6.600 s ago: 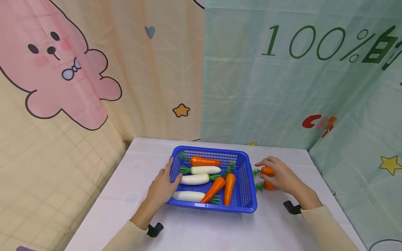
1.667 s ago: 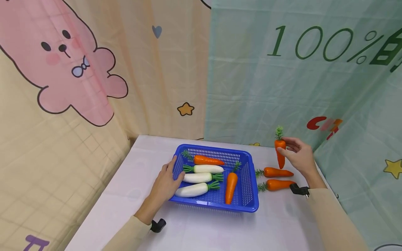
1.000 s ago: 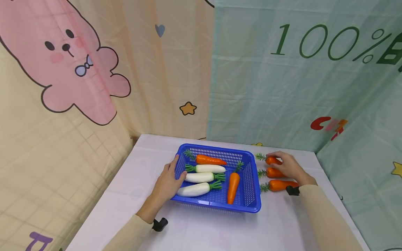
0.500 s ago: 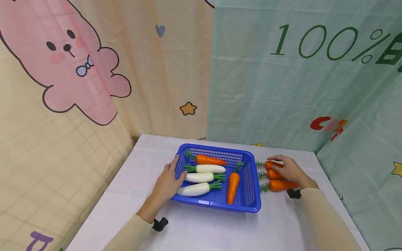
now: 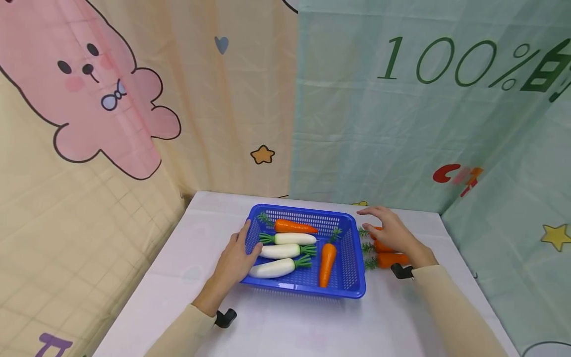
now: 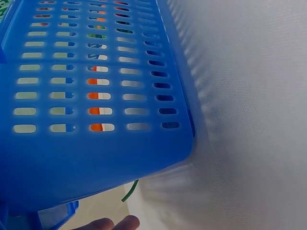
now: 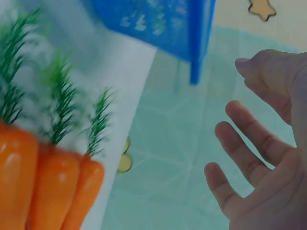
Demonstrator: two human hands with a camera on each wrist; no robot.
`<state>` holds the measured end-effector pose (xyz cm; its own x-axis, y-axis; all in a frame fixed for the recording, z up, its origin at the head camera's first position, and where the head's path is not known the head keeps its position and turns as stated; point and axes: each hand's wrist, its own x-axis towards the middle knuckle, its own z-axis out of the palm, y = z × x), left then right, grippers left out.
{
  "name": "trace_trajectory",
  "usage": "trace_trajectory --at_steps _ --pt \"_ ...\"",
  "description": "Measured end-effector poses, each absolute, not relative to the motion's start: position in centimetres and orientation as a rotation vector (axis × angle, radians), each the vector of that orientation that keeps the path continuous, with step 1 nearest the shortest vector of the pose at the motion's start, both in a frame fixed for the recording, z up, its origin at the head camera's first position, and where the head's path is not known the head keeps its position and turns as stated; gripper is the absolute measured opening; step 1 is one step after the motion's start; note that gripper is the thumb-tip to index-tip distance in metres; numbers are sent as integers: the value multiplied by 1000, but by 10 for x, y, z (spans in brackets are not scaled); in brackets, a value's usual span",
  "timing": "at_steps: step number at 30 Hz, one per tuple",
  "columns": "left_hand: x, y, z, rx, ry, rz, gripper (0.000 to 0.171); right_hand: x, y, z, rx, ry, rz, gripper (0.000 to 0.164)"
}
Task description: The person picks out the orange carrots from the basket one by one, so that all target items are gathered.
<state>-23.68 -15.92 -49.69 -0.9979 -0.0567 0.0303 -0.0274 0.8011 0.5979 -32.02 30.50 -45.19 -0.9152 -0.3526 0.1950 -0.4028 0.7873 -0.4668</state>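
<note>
In the head view a blue perforated basket holds white radishes, three in all, with green tops, and two carrots, one lying crosswise at the back and one lengthwise at the right. My left hand holds the basket's left rim, thumb over the inner side and fingers outside. Three carrots lie side by side on the table to the right of the basket, leaves toward it. Just above them my right hand is spread apart from them, holding nothing; its fingers partly hide the carrots from above.
A white-covered table bears everything. Printed curtains stand close behind it and along both sides. Black wrist mounts sit at both cuffs.
One carrot left the basket in my right hand, was held upright, then laid on the table and slid against the other two. The right hand has released it and lifted leftward.
</note>
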Motion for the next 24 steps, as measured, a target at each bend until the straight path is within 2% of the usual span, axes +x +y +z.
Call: trace_trajectory --at_steps 10,18,24 --pt "-236 -160 -498 68 -2927 -1003 87 -316 232 -423 886 -2885 727 52" --pt "-235 -163 -500 54 -2907 -1027 87 -329 171 -428 1086 -3023 754 58" --pt "-235 -160 -501 31 -2886 -1047 86 -343 140 -447 1139 -3095 787 59"
